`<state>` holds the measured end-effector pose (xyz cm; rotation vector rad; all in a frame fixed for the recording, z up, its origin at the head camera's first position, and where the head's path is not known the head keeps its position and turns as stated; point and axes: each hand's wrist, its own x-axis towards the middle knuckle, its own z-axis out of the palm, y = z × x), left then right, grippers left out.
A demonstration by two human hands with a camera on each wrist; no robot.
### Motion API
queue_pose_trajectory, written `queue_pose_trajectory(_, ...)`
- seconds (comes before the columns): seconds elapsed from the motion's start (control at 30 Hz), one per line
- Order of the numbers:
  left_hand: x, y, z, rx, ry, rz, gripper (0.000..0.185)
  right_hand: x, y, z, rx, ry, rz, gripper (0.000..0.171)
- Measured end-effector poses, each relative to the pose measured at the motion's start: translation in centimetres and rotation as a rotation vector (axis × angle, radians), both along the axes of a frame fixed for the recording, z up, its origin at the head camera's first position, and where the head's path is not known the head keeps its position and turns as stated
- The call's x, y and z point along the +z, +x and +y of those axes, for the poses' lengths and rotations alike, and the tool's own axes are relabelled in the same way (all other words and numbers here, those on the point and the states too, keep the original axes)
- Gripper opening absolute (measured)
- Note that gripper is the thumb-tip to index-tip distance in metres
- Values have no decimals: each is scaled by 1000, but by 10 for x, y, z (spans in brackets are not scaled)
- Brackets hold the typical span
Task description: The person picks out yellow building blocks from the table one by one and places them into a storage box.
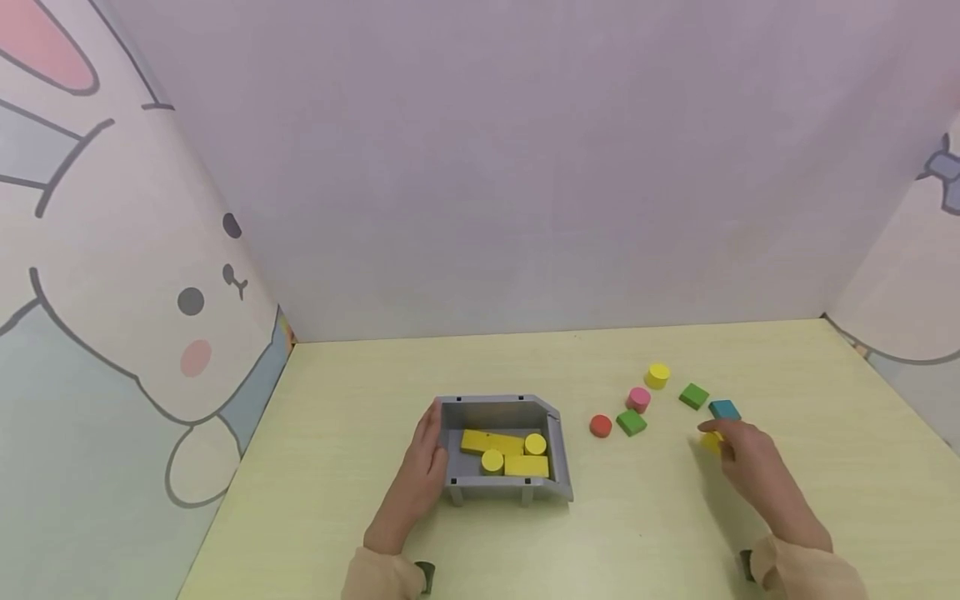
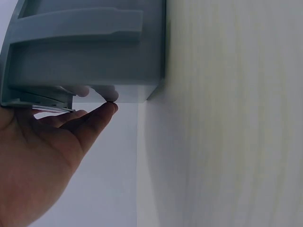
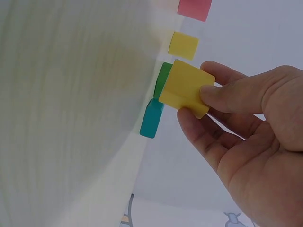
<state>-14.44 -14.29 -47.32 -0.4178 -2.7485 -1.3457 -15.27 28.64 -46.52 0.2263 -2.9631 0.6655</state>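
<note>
the left hand (image 1: 422, 465) rests straight-fingered against the left end of the gray bin (image 1: 491, 482), likely steadying it, while well right of the bin the right hand (image 1: 752, 457) pinches a yellow block (image 3: 183, 86) by thumb and fingertips.

The held yellow block (image 1: 710, 442) is partly covered by the right hand (image 1: 753, 467) in the head view; behind that block, in the right wrist view, a green block (image 3: 163, 79) is partly hidden.
</note>
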Motion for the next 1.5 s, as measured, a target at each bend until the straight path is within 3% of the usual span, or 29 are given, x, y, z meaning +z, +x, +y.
queue_pose_trajectory(0.6,-1,-1,0,0,6,2,55,1,-1,-21,8,-9,-13,31)
queue_pose_trajectory(1.5,-1,-1,0,-3,8,-14,56,3,1,-58,72,-47,72,32)
